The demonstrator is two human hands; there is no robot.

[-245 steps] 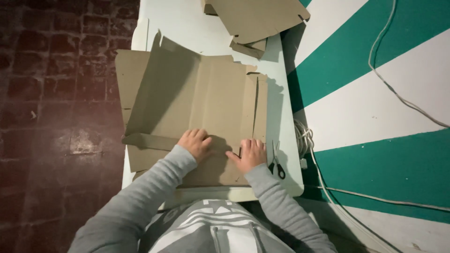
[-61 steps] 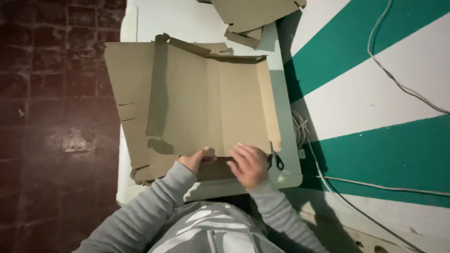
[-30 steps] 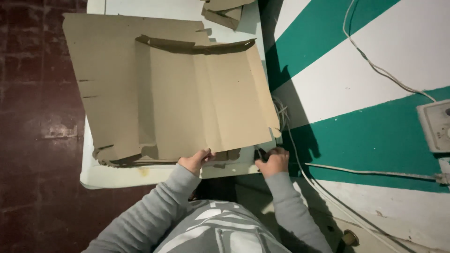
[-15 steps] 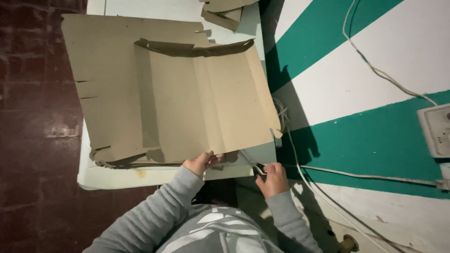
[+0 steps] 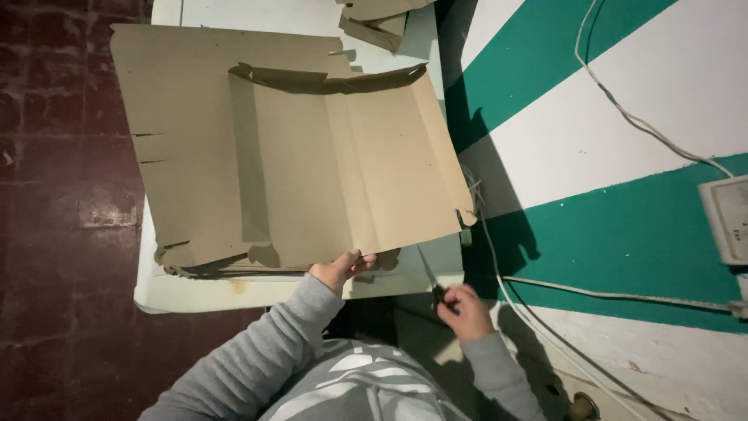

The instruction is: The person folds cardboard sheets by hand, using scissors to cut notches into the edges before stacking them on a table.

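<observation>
A large flat brown cardboard sheet (image 5: 280,156) with folds and cut slits lies over a white table (image 5: 195,292). My left hand (image 5: 341,269) grips the sheet's near edge and lifts it slightly. My right hand (image 5: 466,310) is off the table's near right corner, closed on a pair of scissors (image 5: 433,281) with black handles, the blades pointing up toward the cardboard's near right edge.
More cardboard pieces (image 5: 374,19) lie at the table's far end. A green and white striped wall (image 5: 623,218) runs along the right, with white cables (image 5: 623,117) and a wall box (image 5: 728,218). Dark red tiled floor (image 5: 54,195) is on the left.
The cardboard was raised and shifted left. My right hand left its near edge, picked up the scissors from the table's right edge and drew back off the corner.
</observation>
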